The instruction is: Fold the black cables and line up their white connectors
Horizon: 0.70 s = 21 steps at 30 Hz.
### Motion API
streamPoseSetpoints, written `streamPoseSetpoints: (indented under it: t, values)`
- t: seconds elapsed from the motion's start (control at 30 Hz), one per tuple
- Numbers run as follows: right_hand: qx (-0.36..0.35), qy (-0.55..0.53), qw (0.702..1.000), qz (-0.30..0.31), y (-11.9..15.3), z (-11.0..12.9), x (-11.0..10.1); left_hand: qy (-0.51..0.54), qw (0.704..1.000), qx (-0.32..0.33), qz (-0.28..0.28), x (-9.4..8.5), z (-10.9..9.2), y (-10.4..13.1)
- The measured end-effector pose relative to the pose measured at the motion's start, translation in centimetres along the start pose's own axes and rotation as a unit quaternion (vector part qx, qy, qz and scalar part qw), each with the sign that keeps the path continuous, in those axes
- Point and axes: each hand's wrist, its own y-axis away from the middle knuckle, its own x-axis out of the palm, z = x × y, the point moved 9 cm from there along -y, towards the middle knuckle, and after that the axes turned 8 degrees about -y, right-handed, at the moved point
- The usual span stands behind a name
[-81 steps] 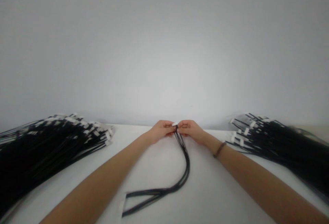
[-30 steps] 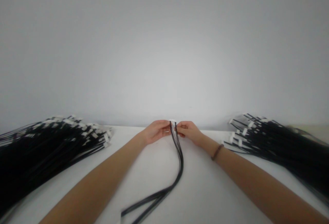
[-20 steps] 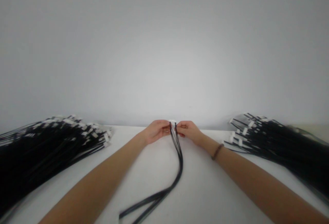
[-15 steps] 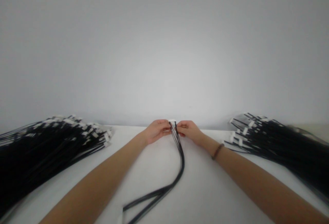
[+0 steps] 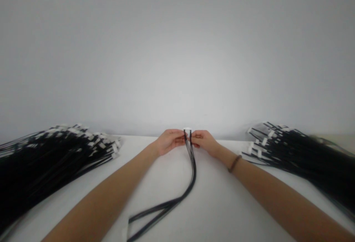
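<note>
A black wire harness (image 5: 193, 171) runs from between my hands down toward the lower left of the head view. Its far end carries a white connector (image 5: 188, 128), where the wires split into two strands. My left hand (image 5: 171, 141) pinches the left strand just below that connector. On the other side, my right hand (image 5: 204, 141) pinches the right strand with thumb and fingers. Another white connector (image 5: 125, 231) at the harness's near end lies on the table by my left forearm.
A large heap of black harnesses (image 5: 55, 168) with white connectors lies on the left of the white table (image 5: 222, 205). A second pile of harnesses (image 5: 307, 157) lies on the right. Behind the table rises a plain pale wall (image 5: 177, 49).
The upper connector has shifted slightly right and up between my fingers. The harness's loose lower end has slid a little to the left. Both hands have stayed almost in place.
</note>
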Motion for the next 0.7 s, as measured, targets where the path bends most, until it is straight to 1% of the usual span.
streamPoseSetpoints:
  t: [0.17, 0.37, 0.43, 0.6, 0.7]
  values:
    - [0.008, -0.003, 1.0, 0.006, 0.03, -0.1, 0.09, -0.019, 1.0, -0.001, -0.008, -0.15, 0.09, 0.03]
    - [-0.001, -0.018, 1.0, 0.012, 0.09, 0.0, 0.13, -0.031, 0.999, 0.009, -0.025, -0.27, -0.04, 0.06]
    - [0.001, -0.021, 1.0, 0.017, 0.07, -0.08, 0.23, -0.036, 0.999, 0.009, -0.021, -0.27, -0.02, 0.06]
    - [0.006, -0.025, 0.999, 0.027, 0.12, -0.11, 0.42, -0.061, 0.998, 0.019, 0.008, 0.2, -0.13, 0.24]
    - [0.003, -0.035, 0.998, 0.05, 0.32, 0.19, 0.88, -0.064, 0.998, 0.023, 0.004, 0.26, -0.19, 0.33]
